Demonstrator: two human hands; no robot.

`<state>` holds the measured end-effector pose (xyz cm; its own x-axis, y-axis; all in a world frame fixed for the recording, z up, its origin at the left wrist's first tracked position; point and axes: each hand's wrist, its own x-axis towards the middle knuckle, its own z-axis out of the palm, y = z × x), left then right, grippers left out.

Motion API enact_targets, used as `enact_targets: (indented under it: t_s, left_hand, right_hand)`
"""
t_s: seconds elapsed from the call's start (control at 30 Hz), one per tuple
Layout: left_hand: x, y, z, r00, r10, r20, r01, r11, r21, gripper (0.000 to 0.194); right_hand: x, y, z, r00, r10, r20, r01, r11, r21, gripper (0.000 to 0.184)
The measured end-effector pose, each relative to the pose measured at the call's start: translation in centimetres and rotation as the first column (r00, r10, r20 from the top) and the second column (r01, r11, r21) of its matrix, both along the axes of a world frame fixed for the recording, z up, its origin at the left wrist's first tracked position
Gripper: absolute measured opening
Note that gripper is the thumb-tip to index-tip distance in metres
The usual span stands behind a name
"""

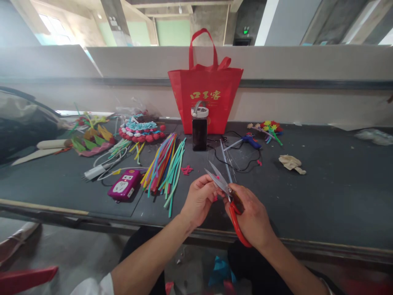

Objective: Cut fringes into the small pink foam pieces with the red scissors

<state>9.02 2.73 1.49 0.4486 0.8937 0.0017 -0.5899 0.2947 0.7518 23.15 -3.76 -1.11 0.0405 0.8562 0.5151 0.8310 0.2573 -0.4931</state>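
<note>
My right hand (253, 215) is closed around the red handles of a pair of scissors (238, 225). The blades are slightly parted and point up and to the left. Beside them, my left hand (199, 198) pinches a small pink piece (218, 177) at its fingertips, right at the blades. Fingers and blades hide most of this piece, so its full shape does not show. Several small pink cut pieces (186, 170) lie on the dark table just beyond my left hand.
Coloured strips (162, 164) lie left of my hands, near a purple power socket (125, 186). A phone (199, 135) stands before a red bag (205, 86). Behind my right hand are a blue glue gun (252, 141), clear sticks (226, 162), a crumpled cloth (291, 163) and colourful flowers (270, 128).
</note>
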Motion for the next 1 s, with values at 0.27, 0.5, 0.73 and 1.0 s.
enact_targets:
  t_s: [0.27, 0.5, 0.73, 1.0]
  left_hand:
    - [0.08, -0.27, 0.43, 1.000, 0.002, -0.012, -0.002, 1.000, -0.013, 0.009]
    - [0.03, -0.16, 0.11, 1.000, -0.015, 0.028, 0.015, 0.999, -0.028, 0.013]
    - [0.03, -0.19, 0.05, 0.999, -0.018, 0.038, 0.019, 0.999, -0.033, 0.013]
    - [-0.05, -0.25, 0.03, 0.999, -0.013, 0.032, 0.014, 1.000, -0.022, 0.012]
  right_hand:
    - [-0.20, -0.09, 0.49, 0.999, 0.020, -0.033, -0.021, 1.000, -0.022, 0.037]
    - [-0.41, -0.24, 0.80, 0.992, 0.038, -0.122, -0.047, 0.996, -0.071, 0.033]
    - [-0.36, -0.33, 0.69, 0.989, 0.034, -0.145, -0.049, 0.994, -0.100, 0.032]
    - [-0.43, -0.47, 0.37, 0.987, 0.033, -0.160, -0.045, 0.996, -0.074, 0.034]
